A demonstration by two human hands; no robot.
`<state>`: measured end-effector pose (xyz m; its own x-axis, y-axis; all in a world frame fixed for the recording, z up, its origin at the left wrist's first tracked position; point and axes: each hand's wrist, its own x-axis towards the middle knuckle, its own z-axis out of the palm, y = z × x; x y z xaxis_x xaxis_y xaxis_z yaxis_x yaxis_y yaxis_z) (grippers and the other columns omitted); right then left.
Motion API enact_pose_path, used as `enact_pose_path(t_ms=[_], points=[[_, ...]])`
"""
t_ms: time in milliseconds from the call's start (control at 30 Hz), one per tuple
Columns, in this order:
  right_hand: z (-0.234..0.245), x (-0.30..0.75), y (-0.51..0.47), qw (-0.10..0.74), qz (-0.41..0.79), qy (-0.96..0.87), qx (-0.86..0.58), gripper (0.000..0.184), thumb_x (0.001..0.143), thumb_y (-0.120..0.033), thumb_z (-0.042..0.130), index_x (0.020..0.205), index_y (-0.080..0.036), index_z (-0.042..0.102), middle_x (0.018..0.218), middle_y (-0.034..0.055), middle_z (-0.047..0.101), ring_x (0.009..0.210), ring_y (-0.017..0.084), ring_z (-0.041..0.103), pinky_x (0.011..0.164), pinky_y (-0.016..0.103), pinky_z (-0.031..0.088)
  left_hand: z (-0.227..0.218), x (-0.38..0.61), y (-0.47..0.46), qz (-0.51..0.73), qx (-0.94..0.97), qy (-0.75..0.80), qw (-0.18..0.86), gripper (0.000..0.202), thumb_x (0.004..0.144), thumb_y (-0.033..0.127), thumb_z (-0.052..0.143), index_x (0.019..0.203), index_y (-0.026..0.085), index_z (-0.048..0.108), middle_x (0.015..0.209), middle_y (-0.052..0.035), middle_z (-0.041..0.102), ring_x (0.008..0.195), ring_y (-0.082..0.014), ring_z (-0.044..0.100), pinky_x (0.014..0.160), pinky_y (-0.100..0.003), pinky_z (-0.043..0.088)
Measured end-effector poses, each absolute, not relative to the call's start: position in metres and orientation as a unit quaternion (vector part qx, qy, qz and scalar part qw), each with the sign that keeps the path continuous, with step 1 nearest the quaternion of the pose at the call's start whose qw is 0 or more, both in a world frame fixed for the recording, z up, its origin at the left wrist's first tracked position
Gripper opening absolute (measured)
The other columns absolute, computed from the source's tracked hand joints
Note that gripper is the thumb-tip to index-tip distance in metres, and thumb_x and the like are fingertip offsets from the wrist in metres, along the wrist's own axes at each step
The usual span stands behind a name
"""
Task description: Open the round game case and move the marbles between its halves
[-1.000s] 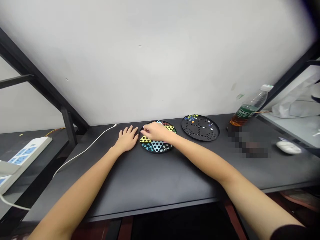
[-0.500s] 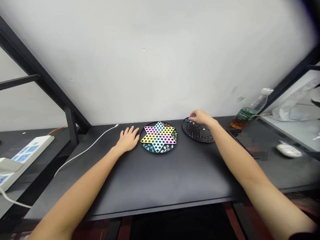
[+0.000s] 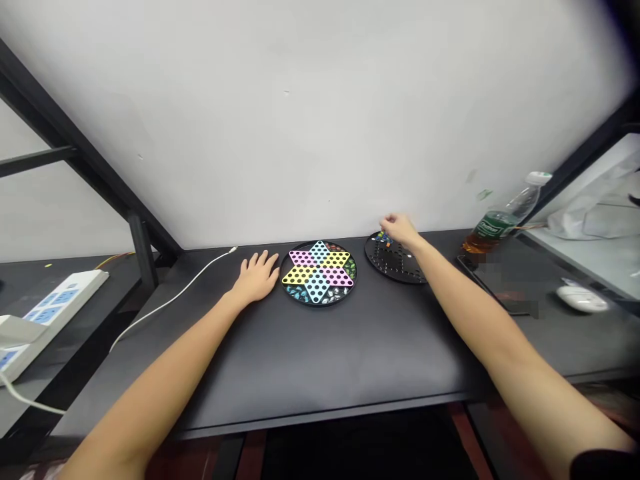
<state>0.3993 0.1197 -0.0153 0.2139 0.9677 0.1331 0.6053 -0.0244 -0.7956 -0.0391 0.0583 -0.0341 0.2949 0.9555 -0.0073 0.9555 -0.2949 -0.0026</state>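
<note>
My left hand (image 3: 255, 277) lies flat on the dark table with its fingers spread, just left of the Chinese checkers board (image 3: 317, 287). That round board has a star of blue, pink and yellow points with black holes, and coloured marbles sit in the pockets around its rim. Over the far edge of a second round black board (image 3: 399, 269) with small holes is my right hand (image 3: 399, 227), fingertips pinched together. Whatever may be between them is too small to make out. Small blue, yellow and orange pieces (image 3: 387, 241) lie beneath the fingers.
A tilted-looking bottle (image 3: 493, 223) with amber drink stands to the right. Near it are a dark flat object (image 3: 465, 265), partly blurred out, and a white mouse (image 3: 581, 298). On the left are a white cable (image 3: 173, 299) and a power strip (image 3: 63, 307). A wall rises behind.
My right hand has lifted slightly off the far edge of the black board, fingers still pinched, uncovering more coloured pieces. The left hand stays in place.
</note>
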Motion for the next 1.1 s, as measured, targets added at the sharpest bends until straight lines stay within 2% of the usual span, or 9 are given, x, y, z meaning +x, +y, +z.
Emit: enact_pose_path(t_ms=[67,167,333,467,567,733,900,1000,1100], points=[[-0.008,0.409,0.12,0.442,0.349,-0.508,-0.651,0.002,0.079,-0.02,0.051,0.077,-0.02,0.05,0.067,-0.0002,0.054,0.05,0.01,0.041,0.047,0.022,0.033,-0.035,-0.039,0.059,-0.002,0.805,0.593,0.001,0.06,0.102,0.045,0.023,0.156,0.021,0.034,0.164,-0.0136,0.029,0.15,-0.0377,0.026,0.118,-0.059,0.024],[-0.002,0.418,0.118,0.408,0.392,-0.508,-0.649,0.007,0.077,-0.016,0.044,0.073,-0.022,0.045,0.059,-0.0031,0.045,0.044,0.01,0.032,0.043,0.023,0.025,-0.035,-0.04,0.059,-0.003,0.805,0.594,-0.001,0.059,0.102,0.044,0.023,0.156,0.021,0.034,0.164,-0.0133,0.029,0.15,-0.0372,0.026,0.118,-0.059,0.024],[-0.01,0.413,0.116,0.265,0.196,-0.65,-0.685,0.008,0.08,-0.02,0.057,0.078,-0.018,0.064,0.071,0.0032,0.064,0.065,0.015,0.054,0.065,0.026,0.041,-0.032,-0.04,0.058,-0.007,0.803,0.597,0.002,0.06,0.102,0.045,0.023,0.156,0.022,0.034,0.164,-0.0129,0.028,0.15,-0.0374,0.026,0.118,-0.059,0.024],[-0.02,0.41,0.118,0.15,0.109,-0.724,-0.664,0.022,0.079,-0.021,0.067,0.1,-0.018,0.073,0.092,0.0076,0.072,0.085,0.02,0.062,0.079,0.028,0.044,-0.03,-0.039,0.057,-0.013,0.802,0.597,0.005,0.06,0.102,0.044,0.023,0.156,0.021,0.034,0.164,-0.0133,0.028,0.15,-0.0379,0.026,0.118,-0.059,0.024],[-0.025,0.41,0.118,0.126,0.098,-0.735,-0.659,0.021,0.081,-0.019,0.065,0.1,-0.018,0.074,0.097,0.0088,0.072,0.09,0.02,0.063,0.083,0.028,0.044,-0.03,-0.038,0.057,-0.01,0.802,0.597,-0.002,0.059,0.102,0.044,0.024,0.156,0.022,0.035,0.164,-0.0128,0.029,0.15,-0.0367,0.027,0.118,-0.059,0.025],[-0.023,0.405,0.116,0.261,0.186,-0.66,-0.68,0.011,0.079,-0.025,0.064,0.085,-0.016,0.067,0.073,0.0019,0.06,0.066,0.014,0.053,0.064,0.025,0.042,-0.033,-0.039,0.058,-0.004,0.804,0.595,-0.005,0.059,0.102,0.045,0.024,0.155,0.022,0.036,0.163,-0.0127,0.031,0.15,-0.0361,0.027,0.117,-0.058,0.025],[-0.003,0.417,0.114,0.489,0.472,-0.428,-0.596,0.013,0.083,-0.028,0.044,0.071,-0.023,0.042,0.061,-0.0044,0.035,0.048,0.01,0.028,0.04,0.02,0.022,-0.035,-0.04,0.059,-0.005,0.805,0.593,0.0,0.06,0.102,0.044,0.023,0.156,0.021,0.035,0.164,-0.0133,0.029,0.15,-0.0375,0.026,0.117,-0.059,0.024],[0.005,0.432,0.112,0.508,0.556,-0.375,-0.541,0.015,0.082,-0.03,0.042,0.069,-0.023,0.038,0.063,-0.0028,0.035,0.048,0.01,0.027,0.037,0.018,0.016,-0.034,-0.04,0.059,-0.004,0.804,0.594,-0.002,0.06,0.102,0.045,0.023,0.156,0.021,0.035,0.164,-0.0129,0.029,0.15,-0.0376,0.026,0.118,-0.059,0.024],[0.002,0.441,0.11,0.496,0.522,-0.389,-0.575,0.017,0.082,-0.031,0.046,0.069,-0.023,0.039,0.061,-0.004,0.034,0.047,0.01,0.025,0.037,0.019,0.015,-0.034,-0.039,0.059,-0.007,0.803,0.596,-0.003,0.06,0.102,0.045,0.024,0.156,0.021,0.035,0.164,-0.0128,0.029,0.15,-0.037,0.027,0.118,-0.059,0.025]])
